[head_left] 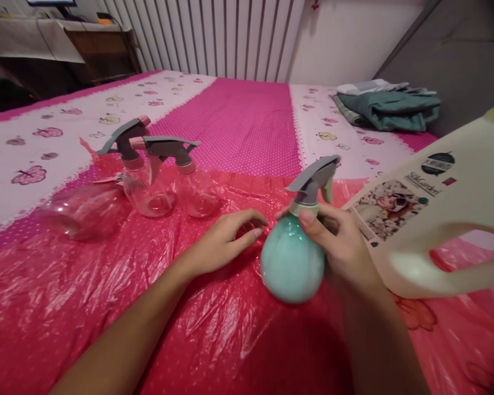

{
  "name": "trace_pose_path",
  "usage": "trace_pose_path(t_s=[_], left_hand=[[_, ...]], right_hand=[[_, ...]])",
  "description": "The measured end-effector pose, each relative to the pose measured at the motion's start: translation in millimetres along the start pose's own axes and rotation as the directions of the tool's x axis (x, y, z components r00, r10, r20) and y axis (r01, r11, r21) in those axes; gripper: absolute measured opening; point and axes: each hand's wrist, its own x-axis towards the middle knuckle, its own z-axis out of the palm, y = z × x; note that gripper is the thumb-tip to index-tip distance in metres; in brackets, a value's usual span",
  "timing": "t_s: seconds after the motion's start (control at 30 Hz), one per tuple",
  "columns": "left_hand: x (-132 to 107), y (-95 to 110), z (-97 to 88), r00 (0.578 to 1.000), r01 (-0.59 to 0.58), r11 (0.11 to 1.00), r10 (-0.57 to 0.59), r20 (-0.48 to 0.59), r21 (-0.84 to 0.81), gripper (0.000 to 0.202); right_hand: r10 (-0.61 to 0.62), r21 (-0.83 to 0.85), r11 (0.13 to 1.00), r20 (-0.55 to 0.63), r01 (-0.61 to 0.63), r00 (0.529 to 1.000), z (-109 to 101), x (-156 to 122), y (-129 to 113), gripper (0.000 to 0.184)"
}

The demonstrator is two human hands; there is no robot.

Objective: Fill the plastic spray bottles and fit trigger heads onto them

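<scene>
To the left of the teal spray bottle [292, 266] and farther back, three clear ones are grouped: a fallen bottle [82, 214], then a middle bottle [150, 192] and a third bottle [200, 195], both upright, probably set aside to leave working room. Beneath them, a red plastic sheet [214, 340] presumably shields the bed [253, 120] from drips. Just left of the teal bottle, the left hand [224, 241] holds nothing, fingers loosely curled, perhaps ready to steady it. The right hand [343, 233] closes around the bottle's neck, a narrow part likely easier to grip than the round body. To its right stands a large pale jug [473, 159], within easy reach. The held bottle is globular, with cloudy pale contents, a light-green collar and a grey spray head; whether its base touches the sheet cannot be told.
</scene>
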Motion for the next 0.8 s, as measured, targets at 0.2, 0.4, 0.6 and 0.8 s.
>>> trace_pose_path(t_s=[0.2,0.4,0.6,0.8], left_hand=[[-0.5,0.1,-0.7,1.000,-0.003,1.000,0.003,0.001,0.012,0.022],[-0.4,-0.7,-0.1,1.000,-0.002,1.000,0.002,0.004,0.018,0.021],[-0.6,-0.7,0.2,1.000,0.005,1.000,-0.005,0.000,0.010,0.022],[-0.8,-0.5,-0.3,1.000,-0.001,1.000,0.001,0.002,0.000,0.022]], right_hand=[[-0.026,-0.117,0.993,-0.048,0.020,0.999,2.6,-1.5,-3.9,0.036],[-0.035,-0.179,0.984,-0.055,0.025,0.998,-0.7,-1.7,-6.0,0.038],[-0.016,-0.089,0.996,-0.015,0.015,1.000,-4.6,1.5,0.0,0.037],[0.027,-0.062,0.998,-0.024,-0.028,0.999,-4.4,3.0,2.9,0.041]])
